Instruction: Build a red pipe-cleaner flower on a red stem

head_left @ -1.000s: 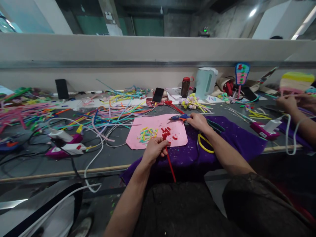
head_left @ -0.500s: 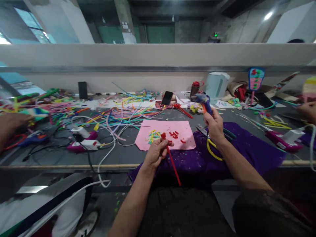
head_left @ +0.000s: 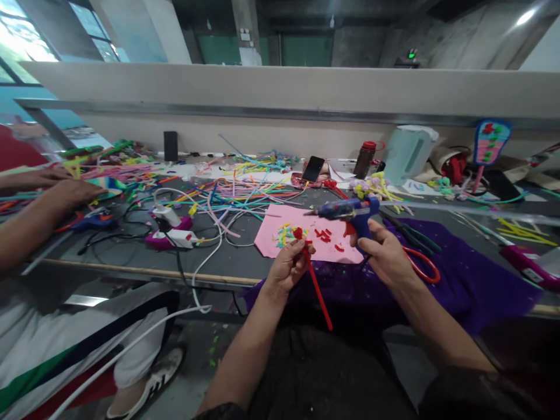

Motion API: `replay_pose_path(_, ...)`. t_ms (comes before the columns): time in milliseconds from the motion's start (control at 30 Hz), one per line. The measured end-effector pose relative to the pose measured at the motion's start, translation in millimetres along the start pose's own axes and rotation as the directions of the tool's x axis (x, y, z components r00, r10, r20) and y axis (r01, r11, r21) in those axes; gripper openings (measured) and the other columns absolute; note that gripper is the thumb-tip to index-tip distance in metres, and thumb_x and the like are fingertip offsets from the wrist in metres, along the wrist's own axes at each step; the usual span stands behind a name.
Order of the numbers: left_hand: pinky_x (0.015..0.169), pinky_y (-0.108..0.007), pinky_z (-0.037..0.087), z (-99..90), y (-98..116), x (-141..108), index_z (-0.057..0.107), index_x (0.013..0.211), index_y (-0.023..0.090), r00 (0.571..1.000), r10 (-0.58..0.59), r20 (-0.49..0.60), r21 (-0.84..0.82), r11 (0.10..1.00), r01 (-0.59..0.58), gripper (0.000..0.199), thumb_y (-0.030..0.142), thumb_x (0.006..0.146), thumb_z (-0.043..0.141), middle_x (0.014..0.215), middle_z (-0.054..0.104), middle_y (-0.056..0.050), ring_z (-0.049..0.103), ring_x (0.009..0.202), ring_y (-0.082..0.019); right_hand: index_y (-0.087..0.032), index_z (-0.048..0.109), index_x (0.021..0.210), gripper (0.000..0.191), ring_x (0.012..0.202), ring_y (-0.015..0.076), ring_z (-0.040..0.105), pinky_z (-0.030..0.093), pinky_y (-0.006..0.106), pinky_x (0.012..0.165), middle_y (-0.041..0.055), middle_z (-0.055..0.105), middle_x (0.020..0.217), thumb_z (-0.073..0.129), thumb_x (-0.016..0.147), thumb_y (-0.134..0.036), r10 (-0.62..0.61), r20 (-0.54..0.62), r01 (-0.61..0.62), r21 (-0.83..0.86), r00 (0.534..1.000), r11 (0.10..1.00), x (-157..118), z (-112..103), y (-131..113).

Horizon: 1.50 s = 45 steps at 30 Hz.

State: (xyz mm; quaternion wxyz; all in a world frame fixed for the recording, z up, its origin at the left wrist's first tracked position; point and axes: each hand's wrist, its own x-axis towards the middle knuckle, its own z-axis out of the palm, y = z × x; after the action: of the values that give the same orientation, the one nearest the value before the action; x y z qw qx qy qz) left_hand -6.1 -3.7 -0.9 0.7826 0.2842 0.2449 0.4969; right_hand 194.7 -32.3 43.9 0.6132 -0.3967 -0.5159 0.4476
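Cluttered grey table (head_left: 240,256), head view: left hand (head_left: 287,265) pinches a red stem (head_left: 319,291) at the near middle, slanting down over the purple cloth (head_left: 475,283). Right hand (head_left: 387,254) clasps a glue gun (head_left: 345,209) by its handle, above the pink sheet (head_left: 276,217). Stem looks light, soft, bendy; best held just below its bunched tip, likely easily crushed. Tip detail too small to tell.

Left fingers (head_left: 297,247) pinching red stem (head_left: 319,287), right fingers (head_left: 371,247) gripping blue glue gun (head_left: 347,209)

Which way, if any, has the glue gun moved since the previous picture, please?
Yes; against the pink sheet, the glue gun moved left and down in view.
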Motion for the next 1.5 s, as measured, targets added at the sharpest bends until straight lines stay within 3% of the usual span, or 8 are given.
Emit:
replay_pose_path(100,0.027,-0.008,0.024,-0.8,-0.2,0.5,0.059,0.074,0.009,1.0,0.004,-0.014,0.011,1.0,-0.004,0.02,0.028,0.069,0.066,0.061,0.064,-0.002,0.035,0.029,0.002,-0.021,0.061,0.083,0.025,0.069,0.0154,0.055,0.044,0.028,0.064,-0.0002,0.061,0.078,0.069,0.06,-0.021,0.056,0.097,-0.046,-0.093,0.994,0.995,-5.2,-3.8,5.1)
replay_pose_path(233,0.025,-0.01,0.021,0.3,-0.5,0.6,0.056,0.072,0.01,1.0,0.022,-0.007,0.046,0.999,-0.021,0.023,0.029,0.067,0.068,0.061,0.064,-0.001,0.035,0.029,0.002,-0.02,0.062,0.082,0.023,0.067,0.0144,0.055,0.043,0.027,0.064,-0.0009,0.062,0.076,0.069,0.06,-0.02,0.058,0.035,-0.052,-0.139,0.998,0.989,-8.2,-6.7,10.6)
replay_pose_path(467,0.028,-0.01,0.025,1.2,-2.4,2.2,0.056,0.072,0.01,0.999,0.045,0.017,0.076,0.996,-0.046,0.021,0.027,0.067,0.068,0.059,0.061,0.0,0.037,0.031,0.001,-0.019,0.053,0.097,0.03,0.058,0.0132,0.056,0.04,0.023,0.05,0.0011,0.063,0.077,0.063,0.069,-0.023,0.134,0.194,-0.137,0.002,0.972,0.991,-13.8,5.6,5.8)
replay_pose_path(667,0.028,-0.011,0.023,5.4,-1.1,0.6,0.056,0.071,0.01,1.0,0.031,-0.002,0.114,0.993,-0.031,0.022,0.028,0.066,0.068,0.059,0.06,0.001,0.032,0.029,0.002,-0.021,0.049,0.091,0.032,0.055,0.0112,0.053,0.038,0.021,0.047,-0.0021,0.06,0.069,0.066,0.065,-0.02,0.099,0.107,-0.11,0.107,0.989,0.988,-11.4,11.3,12.0)
replay_pose_path(900,0.027,-0.011,0.023,7.9,1.2,0.2,0.054,0.073,0.012,0.998,0.039,-0.039,0.152,0.988,-0.033,0.022,0.027,0.064,0.068,0.059,0.061,0.002,0.032,0.029,0.002,-0.019,0.055,0.092,0.024,0.059,0.0128,0.053,0.041,0.024,0.049,0.0027,0.06,0.075,0.057,0.074,-0.035,0.087,0.16,-0.116,0.187,0.983,0.975,-6.0,16.4,-3.2)
replay_pose_path(1133,0.027,-0.01,0.023,3.1,-1.5,2.1,0.054,0.072,0.011,0.999,0.042,-0.012,0.113,0.993,-0.04,0.022,0.028,0.066,0.067,0.058,0.06,0.0,0.032,0.03,0.002,-0.019,0.057,0.075,0.011,0.053,0.0139,0.054,0.042,0.027,0.056,-0.0012,0.058,0.058,0.061,0.074,-0.029,0.062,0.178,-0.043,-0.105,0.982,0.994,-18.9,1.9,5.6)
replay_pose_path(1333,0.027,-0.009,0.022,4.9,-0.1,0.9,0.053,0.075,0.01,1.0,0.023,0.017,0.095,0.995,-0.025,0.024,0.027,0.066,0.069,0.06,0.057,0.002,0.028,0.03,0.004,-0.021,0.058,0.098,0.02,0.054,0.0138,0.051,0.04,0.027,0.055,-0.0018,0.055,0.062,0.05,0.081,-0.026,-0.004,0.249,0.1,-0.374,0.969,0.922,-37.7,-2.5,-6.9)
replay_pose_path(1500,0.027,-0.009,0.021,6.3,0.8,0.0,0.05,0.074,0.012,1.0,-0.005,0.027,0.105,0.994,0.002,0.025,0.027,0.067,0.068,0.061,0.055,0.003,0.029,0.031,0.003,-0.022,0.056,0.09,0.013,0.051,0.0134,0.05,0.04,0.026,0.054,-0.003,0.052,0.058,0.047,0.083,-0.029,-0.002,0.234,0.116,-0.47,0.972,0.875,-43.8,-0.1,-5.5)
